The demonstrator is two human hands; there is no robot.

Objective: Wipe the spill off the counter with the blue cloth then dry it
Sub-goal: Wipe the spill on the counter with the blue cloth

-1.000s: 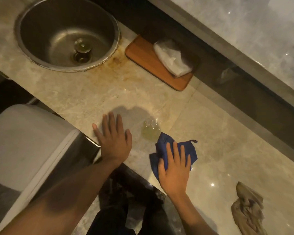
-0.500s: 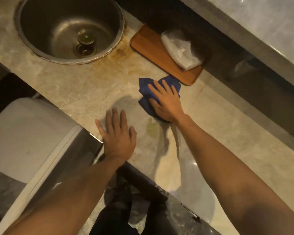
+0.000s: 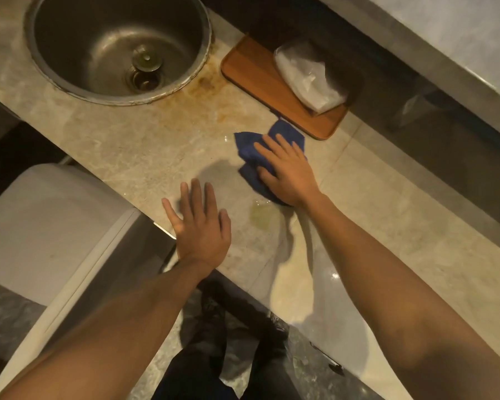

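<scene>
The blue cloth (image 3: 267,145) is pressed flat on the counter (image 3: 127,145) under the right hand (image 3: 289,171), fingers spread, just beyond the spill (image 3: 260,216). The left hand (image 3: 201,226) is laid flat, empty.

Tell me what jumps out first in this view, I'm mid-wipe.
The right hand presses a crumpled blue cloth flat on the beige marble counter, just in front of a brown wooden board. A pale greenish spill patch sits nearer the counter edge, beside the left hand lying flat. At the top left is a round steel sink.
</scene>
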